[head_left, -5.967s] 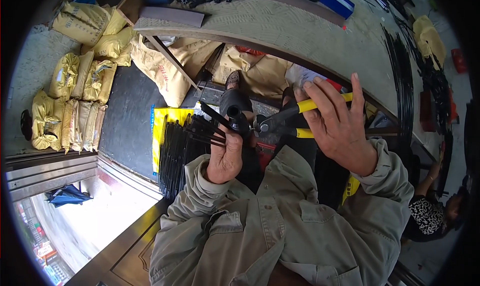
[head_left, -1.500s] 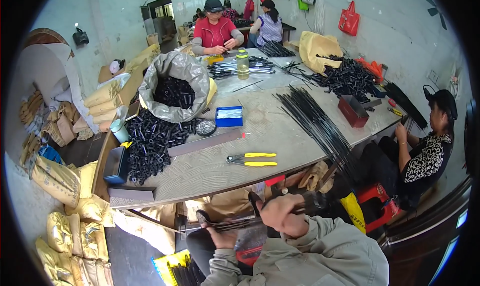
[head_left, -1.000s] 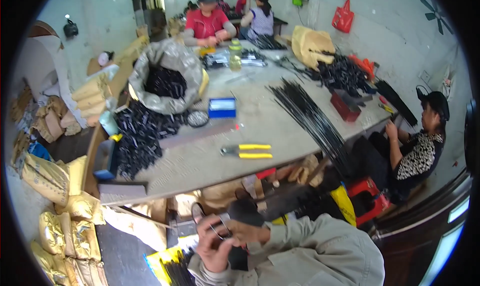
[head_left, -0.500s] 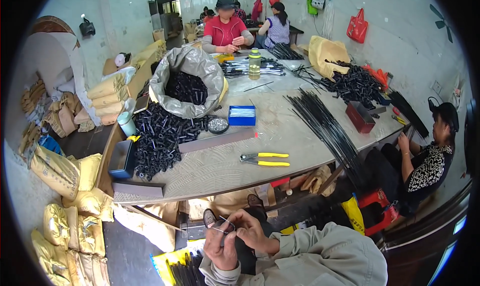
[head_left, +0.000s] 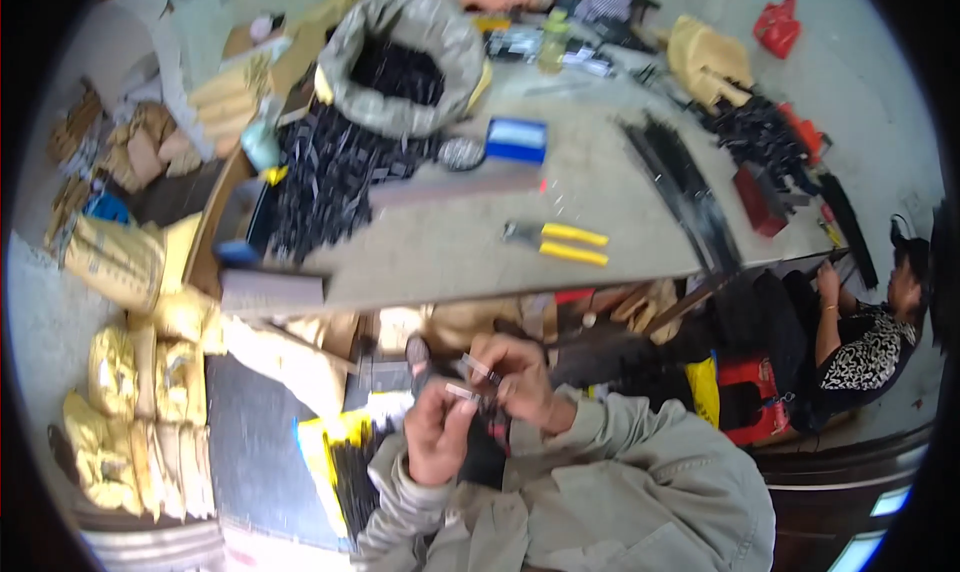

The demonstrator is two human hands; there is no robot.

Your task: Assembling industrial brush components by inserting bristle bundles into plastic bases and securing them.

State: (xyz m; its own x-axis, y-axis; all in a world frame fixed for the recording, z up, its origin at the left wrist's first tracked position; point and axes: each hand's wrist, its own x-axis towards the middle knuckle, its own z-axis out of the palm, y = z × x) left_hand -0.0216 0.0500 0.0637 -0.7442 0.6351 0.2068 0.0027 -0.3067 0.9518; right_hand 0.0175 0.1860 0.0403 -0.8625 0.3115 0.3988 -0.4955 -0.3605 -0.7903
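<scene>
In front of my body, below the table's near edge, my left hand [head_left: 438, 434] pinches a short, thin, silvery strip-like piece [head_left: 461, 392] between thumb and fingers. Close beside it on the right, my right hand [head_left: 518, 380] is closed on another slim piece, pale at one end and dark at the other [head_left: 481, 369]. The two pieces lie roughly parallel, a small gap between their pale ends. Motion blur hides their exact kind and whether they join lower down. Yellow-handled pliers [head_left: 575, 235] rest on the table [head_left: 430, 257] beyond my hands.
Black tubular parts [head_left: 325, 187] heap beside an open grey sack [head_left: 345, 52]. Nearby are a dish of small metal bits [head_left: 461, 153] and a blue box [head_left: 530, 154]. Long black rods [head_left: 680, 187] overhang the table's edge. A co-worker [head_left: 865, 347] sits at right; brown sacks [head_left: 115, 372] stand left.
My view has tilted downward, so the table sits higher in the picture. The pieces in my hands now point up side by side; before, they looked crossed around a dark loop.
</scene>
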